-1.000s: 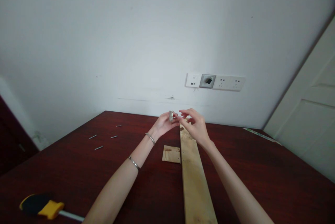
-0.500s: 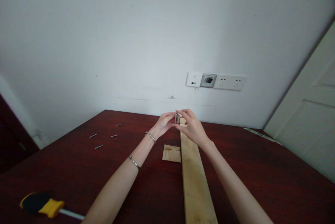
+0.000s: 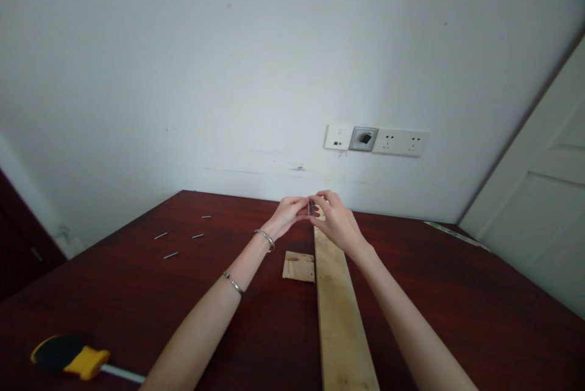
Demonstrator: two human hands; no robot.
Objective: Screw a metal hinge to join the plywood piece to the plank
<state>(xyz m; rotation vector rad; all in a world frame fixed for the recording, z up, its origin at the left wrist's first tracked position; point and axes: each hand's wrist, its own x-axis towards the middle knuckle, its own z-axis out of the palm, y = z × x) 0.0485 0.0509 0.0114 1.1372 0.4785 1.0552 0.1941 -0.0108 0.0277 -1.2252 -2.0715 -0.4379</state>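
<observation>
A small metal hinge (image 3: 311,207) is held up between both hands over the far end of the wooden plank (image 3: 340,306). My left hand (image 3: 289,215), with two bracelets on its arm, pinches the hinge from the left. From the right, the thumb and fingertips of my right hand (image 3: 336,217) grip the same hinge. Fingers cover much of it, so its details are hard to make out. A small square piece of wood (image 3: 298,267) lies against the plank's left side, below my hands.
Several screws (image 3: 170,255) lie scattered on the left of the dark red table (image 3: 256,330). A yellow and black screwdriver (image 3: 86,359) rests at the front left. A thin printed strip (image 3: 457,236) lies at the back right. Wall sockets (image 3: 377,140) are behind the table.
The hinge has turned slightly between my fingers, and its plates look less spread from here. Both hands stay in nearly the same place; the plank and screws have not moved.
</observation>
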